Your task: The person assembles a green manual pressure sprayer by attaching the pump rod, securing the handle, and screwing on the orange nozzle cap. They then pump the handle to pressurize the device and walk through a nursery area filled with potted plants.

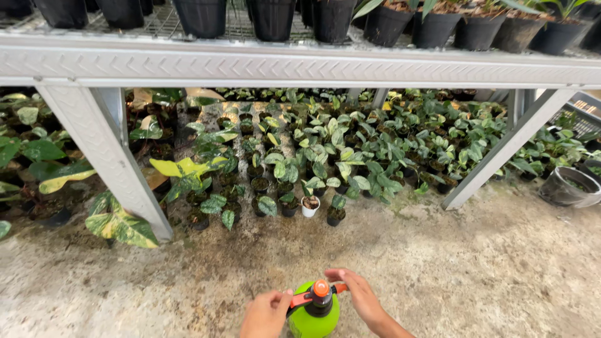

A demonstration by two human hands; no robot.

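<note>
sprayer: lime-green pump sprayer bottle [315, 316] at bottom centre of the head view, upright on the concrete floor [476, 275], black head w/ orange knob and orange trigger lever on top.
left hand: left hand [267, 313] at the bottle's left shoulder, fingers curled, touching the orange lever end; can't tell if it's truly gripping.
right hand: right hand [357, 294] just right of the pump top, fingers bent over twd the orange knob, thumb side by the lever; touching or not — can't tell. Forearm runs off the bottom edge.
floor: rough, stained concrete, greenish patches, betw. sprayer and the plants.
nearest pots: small white pot [310, 206] w/ soil, beside small black pots [335, 216] at the front of the group, well apart from the sprayer.
plant bed: dense rows of small green potted plants [375, 150] under the shelf; bigger yellow-green variegated leaves [119, 225] at left.
shelf: grey metal shelf [300, 66] across the top on slanted legs, wire mesh deck.
on shelf: row of black pots [272, 19], some at right w/ soil and shoots.
far right: grey bucket [566, 186] on the floor, right edge.
</note>
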